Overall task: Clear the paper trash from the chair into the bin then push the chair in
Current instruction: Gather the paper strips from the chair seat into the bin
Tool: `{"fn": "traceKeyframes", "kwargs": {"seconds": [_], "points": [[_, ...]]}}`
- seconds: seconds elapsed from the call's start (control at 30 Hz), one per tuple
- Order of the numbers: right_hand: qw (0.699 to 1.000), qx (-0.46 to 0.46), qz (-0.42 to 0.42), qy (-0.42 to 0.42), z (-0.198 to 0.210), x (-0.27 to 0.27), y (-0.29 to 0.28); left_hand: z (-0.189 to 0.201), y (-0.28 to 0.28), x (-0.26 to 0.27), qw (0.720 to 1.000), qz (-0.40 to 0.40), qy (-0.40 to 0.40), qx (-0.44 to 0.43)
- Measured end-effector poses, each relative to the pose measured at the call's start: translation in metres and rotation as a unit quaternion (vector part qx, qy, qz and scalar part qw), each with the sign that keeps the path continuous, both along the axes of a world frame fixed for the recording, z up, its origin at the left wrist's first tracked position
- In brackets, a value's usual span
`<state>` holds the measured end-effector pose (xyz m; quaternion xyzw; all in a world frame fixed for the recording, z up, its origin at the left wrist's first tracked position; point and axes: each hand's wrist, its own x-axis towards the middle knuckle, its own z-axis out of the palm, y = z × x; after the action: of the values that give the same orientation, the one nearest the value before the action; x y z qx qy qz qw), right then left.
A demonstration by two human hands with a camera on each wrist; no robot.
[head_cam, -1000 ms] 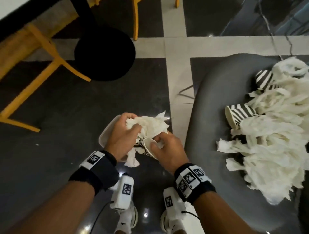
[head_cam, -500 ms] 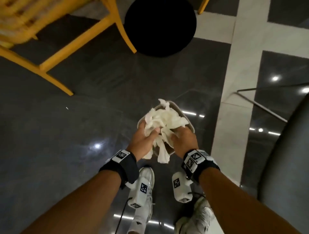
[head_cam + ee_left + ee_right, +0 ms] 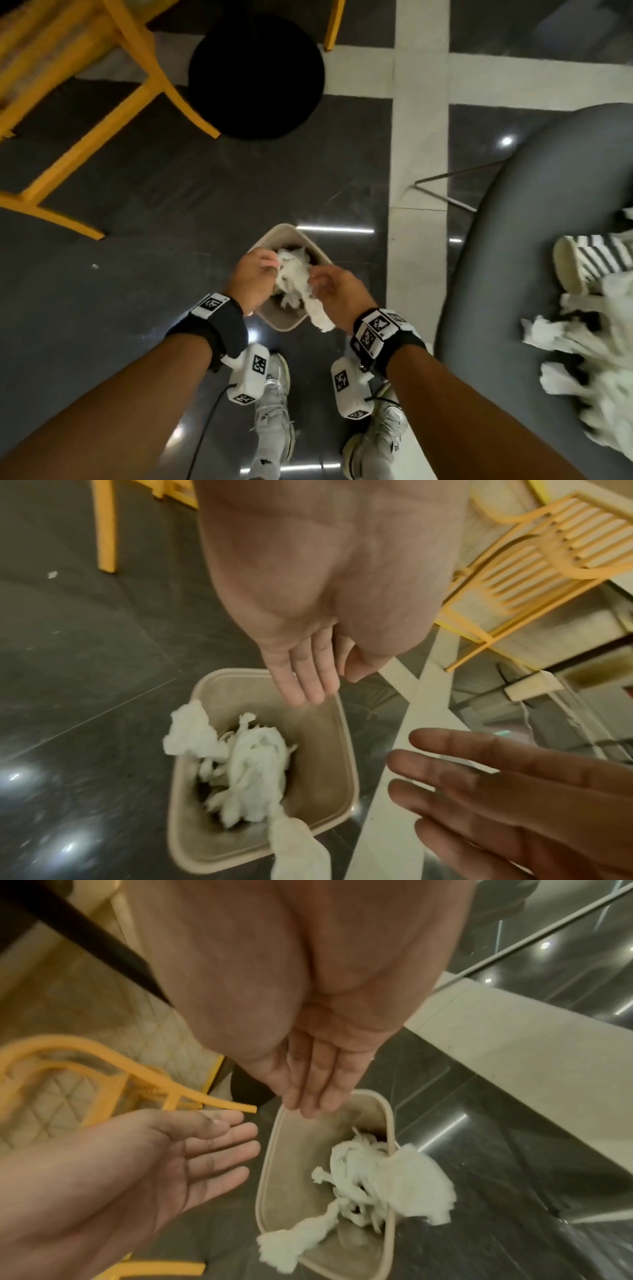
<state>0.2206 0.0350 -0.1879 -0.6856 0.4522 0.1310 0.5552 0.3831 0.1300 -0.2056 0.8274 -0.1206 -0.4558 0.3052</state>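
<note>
Paper trash, in the bin: crumpled white tissue lies inside the beige bin, with strips draped over its rim at two points.
Bin: stands on the dark glossy floor, just ahead of the person's two pale sneakers.
Left hand: the left hand hovers over the bin's left side; its grip is spread, fingers straight and holding nothing.
Right hand: the right hand hovers over the bin's right side; its grip is likewise spread and empty, fingers extended above the rim.
Paper trash, on the chair: a large heap of white tissue sits on the grey chair to the right, with a black-and-white striped paper cup lying on its side at the heap's far edge.
Farther off: a round black base sits on the floor beyond the bin; a yellow chair stands at far left.
</note>
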Motion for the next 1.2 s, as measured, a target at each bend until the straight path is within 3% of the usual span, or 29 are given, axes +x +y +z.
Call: {"fn": "traceKeyframes", "kwargs": {"seconds": [0.23,0.43,0.53,0.63,0.77,0.9,0.97,1.07,1.2], "points": [[0.992,-0.054,-0.109,-0.046,0.107,-0.113,-0.086,0.097,-0.142,-0.074,0.981,-0.18,-0.042,-0.067],[0.961,-0.22,-0.167,0.03,0.16,-0.244,-0.155,0.126,-0.239,-0.221,0.915,-0.376,-0.069,-0.133],[0.944,-0.307,-0.087,0.084,0.176,-0.297,-0.164,0.122,-0.268,-0.286,0.885,-0.444,-0.086,-0.111],[0.899,-0.398,-0.015,0.182,0.182,-0.347,-0.166,0.12,-0.296,-0.337,0.871,-0.471,-0.127,-0.064],[0.906,-0.362,-0.012,0.219,0.172,-0.378,-0.174,0.112,-0.305,-0.359,0.834,-0.505,-0.223,0.022],[0.885,-0.395,0.027,0.247,0.16,-0.375,-0.174,0.117,-0.289,-0.346,0.879,-0.468,-0.072,-0.053],[0.881,-0.413,0.02,0.23,0.161,-0.37,-0.168,0.127,-0.279,-0.334,0.89,-0.447,-0.061,-0.067],[0.902,-0.413,-0.026,0.124,0.173,-0.357,-0.149,0.146,-0.261,-0.313,0.911,-0.403,-0.029,-0.081],[0.95,-0.252,-0.179,-0.04,0.196,-0.327,-0.123,0.166,-0.236,-0.288,0.924,-0.363,0.022,-0.117]]}}
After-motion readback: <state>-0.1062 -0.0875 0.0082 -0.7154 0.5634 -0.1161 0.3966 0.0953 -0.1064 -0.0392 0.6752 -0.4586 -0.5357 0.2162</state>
